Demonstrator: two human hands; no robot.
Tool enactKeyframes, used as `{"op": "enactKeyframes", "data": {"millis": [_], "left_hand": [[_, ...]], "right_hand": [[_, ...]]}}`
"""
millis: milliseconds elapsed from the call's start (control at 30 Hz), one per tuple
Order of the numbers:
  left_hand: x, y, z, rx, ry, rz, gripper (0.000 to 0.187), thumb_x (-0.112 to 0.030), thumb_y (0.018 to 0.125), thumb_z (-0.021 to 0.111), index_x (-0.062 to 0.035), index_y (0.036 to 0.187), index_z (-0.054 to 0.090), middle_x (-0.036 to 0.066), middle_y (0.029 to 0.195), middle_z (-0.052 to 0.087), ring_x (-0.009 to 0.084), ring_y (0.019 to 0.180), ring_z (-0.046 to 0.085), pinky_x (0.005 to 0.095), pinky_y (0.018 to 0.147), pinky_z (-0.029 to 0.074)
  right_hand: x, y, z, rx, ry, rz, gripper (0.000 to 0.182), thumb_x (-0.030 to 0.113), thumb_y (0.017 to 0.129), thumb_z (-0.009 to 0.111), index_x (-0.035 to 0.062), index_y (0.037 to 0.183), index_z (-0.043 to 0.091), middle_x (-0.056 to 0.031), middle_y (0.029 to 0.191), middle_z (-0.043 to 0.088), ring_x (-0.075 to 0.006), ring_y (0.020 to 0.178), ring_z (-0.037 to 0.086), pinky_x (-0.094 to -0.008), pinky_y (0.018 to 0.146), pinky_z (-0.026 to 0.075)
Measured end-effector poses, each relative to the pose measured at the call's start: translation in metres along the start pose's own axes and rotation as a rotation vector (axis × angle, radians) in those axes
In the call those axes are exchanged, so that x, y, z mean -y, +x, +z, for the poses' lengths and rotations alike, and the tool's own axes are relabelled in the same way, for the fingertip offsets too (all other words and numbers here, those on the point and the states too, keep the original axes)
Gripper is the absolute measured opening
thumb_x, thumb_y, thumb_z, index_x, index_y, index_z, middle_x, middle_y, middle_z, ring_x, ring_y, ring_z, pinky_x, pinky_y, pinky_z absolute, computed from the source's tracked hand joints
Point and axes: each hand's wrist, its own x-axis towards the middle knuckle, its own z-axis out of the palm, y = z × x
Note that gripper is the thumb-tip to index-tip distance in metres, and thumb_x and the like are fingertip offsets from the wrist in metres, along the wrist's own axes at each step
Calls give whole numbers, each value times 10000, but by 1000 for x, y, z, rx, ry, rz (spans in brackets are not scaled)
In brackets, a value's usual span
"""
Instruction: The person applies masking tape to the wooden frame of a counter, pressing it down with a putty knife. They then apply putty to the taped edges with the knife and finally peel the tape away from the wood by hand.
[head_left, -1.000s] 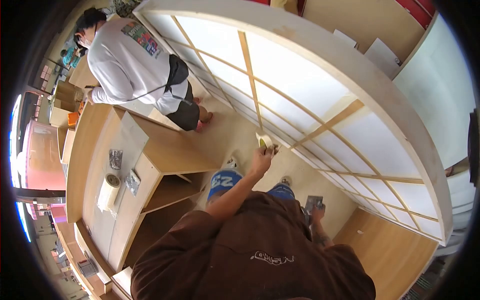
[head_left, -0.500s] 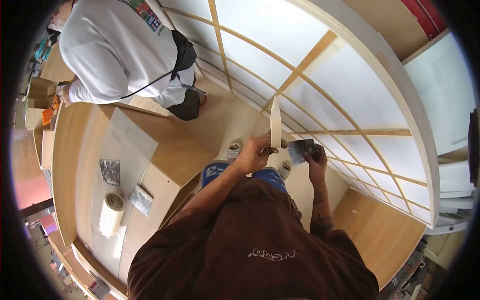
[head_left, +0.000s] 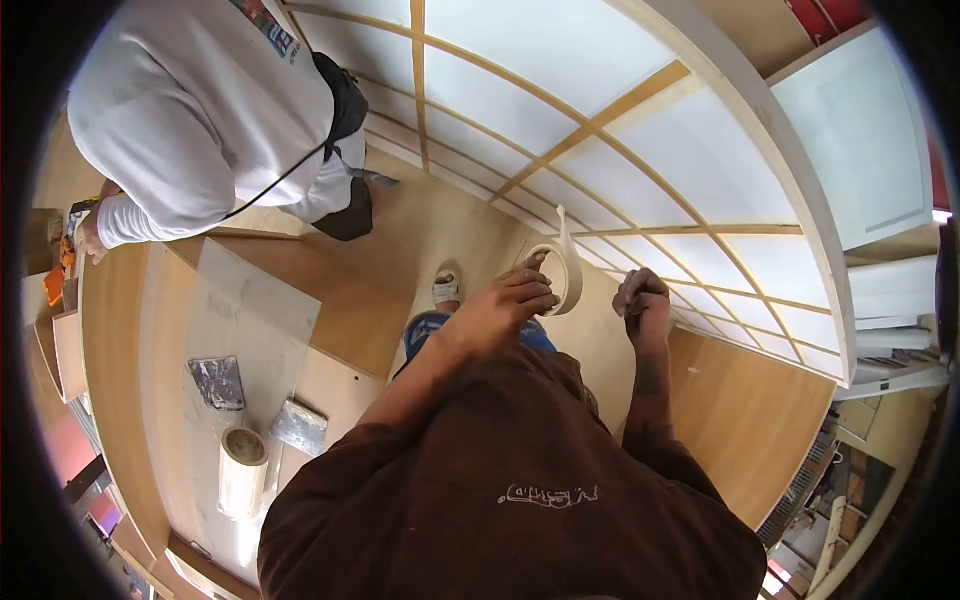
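My left hand holds a roll of cream masking tape, fingers through its core. A loose end of tape stands up from the top of the roll. To the right of the roll is my right hand, its fingers curled closed. Whatever they hold, if anything, I cannot make out. Beyond both hands leans a large white panel, crossed by a grid of tan strips.
At the left, a worktop bears a translucent sheet, a dark smeared plate, a grey plate and a wide pale roll. A person in a white top stands at upper left. A wooden board lies right.
The tape roll has turned from edge-on to show its open core. The dark flat piece in my right hand no longer shows, and those fingers are now curled. The view has shifted slightly.
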Motion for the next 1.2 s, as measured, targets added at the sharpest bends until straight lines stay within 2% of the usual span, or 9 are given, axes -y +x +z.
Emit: {"op": "enactKeyframes", "data": {"millis": [100, 167, 200, 567, 800, 1067, 1133, 1167, 1200], "left_hand": [[3, -6, -7, 80, 99, 35, 374, -51, 755, 690, 13, 1122, 717, 134, 1137, 730, 342, 1196, 664, 541, 1250, 419], [-5, -7, -17, 187, 134, 31, 375, -89, 791, 675, 3, 1152, 715, 129, 1153, 724, 340, 1226, 649, 542, 1256, 410], [-5, -10, -18, 181, 134, 25, 375, -89, 791, 675, 3, 1152, 715, 129, 1153, 724, 340, 1226, 649, 542, 1256, 410], [-12, -18, -8, 141, 199, 146, 208, -94, 805, 649, -27, 993, 709, 82, 938, 656, 276, 1043, 661, 473, 1296, 392], [-23, -20, 5, 301, 208, 47, 313, -130, 816, 656, -18, 1101, 724, 117, 1122, 704, 325, 1241, 642, 466, 1301, 371], [-25, -14, 47, 126, 289, 19, 162, -150, 840, 623, -25, 921, 687, 115, 923, 640, 305, 1029, 650, 476, 1265, 403], [-25, -15, 64, 141, 278, 9, 142, -155, 847, 625, -28, 887, 672, 120, 922, 649, 310, 1032, 647, 461, 1230, 436], [-25, -14, 72, 128, 271, 34, 131, -155, 852, 625, -31, 869, 664, 119, 919, 653, 310, 1033, 646, 451, 1208, 454], [-28, -15, 81, 123, 310, -7, 131, -155, 852, 625, -31, 869, 664, 119, 919, 653, 310, 1033, 646, 451, 1208, 454]], "right_hand": [[12, -1, 25, 87, 52, 51, 206, 166, 903, 481, 13, 952, 610, -50, 690, 521, -153, 405, 380, -316, 458, 360], [20, 5, 47, 85, 195, 320, 429, 369, 1087, 463, -13, 1055, 656, -44, 676, 529, -139, 389, 382, -292, 442, 355], [25, 6, 63, 147, -46, 316, 627, 562, 1108, 477, -30, 1144, 680, 2, 632, 500, -86, 403, 364, -270, 456, 318], [56, 7, 137, 121, -178, 299, 379, 296, 1067, 587, -16, 1255, 691, 38, 667, 472, -54, 524, 345, -233, 555, 296], [37, 20, 90, 206, -65, 266, 301, 239, 1016, 703, -14, 1178, 732, -4, 712, 598, -75, 542, 482, -257, 519, 306], [53, 39, 53, 216, -358, 323, 345, 290, 997, 734, -39, 1103, 731, 16, 671, 560, -73, 554, 486, -247, 515, 324], [38, 38, 44, 141, -208, 213, 301, 231, 1031, 665, -59, 1106, 707, 23, 635, 513, -78, 542, 438, -260, 501, 294], [30, 36, 29, 215, -333, -67, 285, 223, 1040, 653, -52, 1095, 702, 15, 619, 516, -84, 525, 440, -262, 496, 291], [46, 38, 30, 234, -159, 181, 283, 231, 1048, 657, -46, 1087, 703, -2, 606, 531, -95, 494, 436, -266, 487, 302]]}}
